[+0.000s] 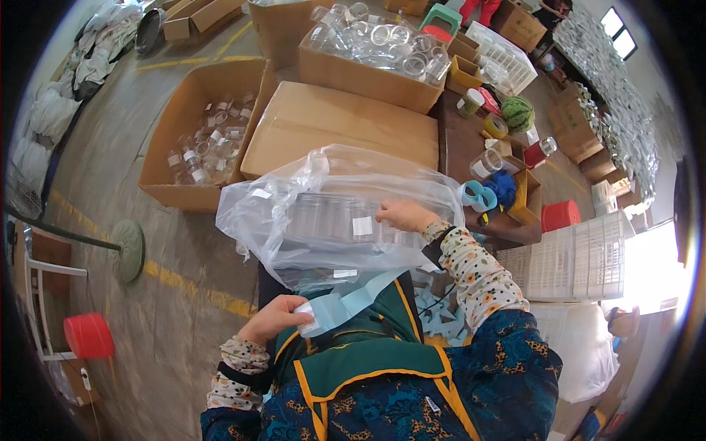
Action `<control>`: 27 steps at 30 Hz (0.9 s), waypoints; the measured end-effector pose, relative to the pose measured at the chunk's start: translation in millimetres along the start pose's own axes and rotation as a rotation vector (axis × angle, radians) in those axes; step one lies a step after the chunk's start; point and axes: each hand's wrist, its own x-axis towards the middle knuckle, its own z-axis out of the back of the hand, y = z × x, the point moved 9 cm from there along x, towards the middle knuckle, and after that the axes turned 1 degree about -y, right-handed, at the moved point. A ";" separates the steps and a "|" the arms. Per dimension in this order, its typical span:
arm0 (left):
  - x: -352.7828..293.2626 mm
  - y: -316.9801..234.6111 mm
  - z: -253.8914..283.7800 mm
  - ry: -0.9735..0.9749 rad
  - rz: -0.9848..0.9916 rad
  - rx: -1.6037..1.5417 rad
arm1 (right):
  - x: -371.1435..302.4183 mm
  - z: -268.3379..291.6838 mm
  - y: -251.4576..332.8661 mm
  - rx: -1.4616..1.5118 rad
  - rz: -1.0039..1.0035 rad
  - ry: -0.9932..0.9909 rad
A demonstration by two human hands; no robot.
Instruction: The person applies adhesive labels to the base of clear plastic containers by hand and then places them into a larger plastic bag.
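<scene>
My left hand point(278, 317) is closed around a light blue strip of label backing point(353, 300), with a white patch next to the thumb. The strip trails to the right across my lap. My right hand point(409, 216) reaches over a clear plastic bag point(254, 213) full of clear plastic jars point(323, 213). Its fingers are pinched at the edge of a small white label point(362, 226), which lies against the row of jars. More white labels show on the bag, one at its upper left and one along its near edge.
An open carton point(184, 195) of labelled clear jars stands at the left, next to a closed carton point(346, 125). Behind is a carton point(368, 87) of clear jars. A brown table point(460, 136) at right bears tape rolls, a watermelon point(518, 114) and a blue cloth point(501, 189).
</scene>
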 end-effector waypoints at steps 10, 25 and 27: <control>4.2 3.1 1.8 0.021 0.013 -0.019 | -0.7 -3.5 -4.5 -0.116 -0.087 -0.106; 1.5 5.3 7.7 -0.001 0.004 -0.007 | 18.3 -19.9 -65.4 0.128 -0.336 -0.077; -3.9 5.1 6.0 0.001 -0.013 -0.005 | 43.0 -17.7 -45.1 0.275 -0.184 -0.162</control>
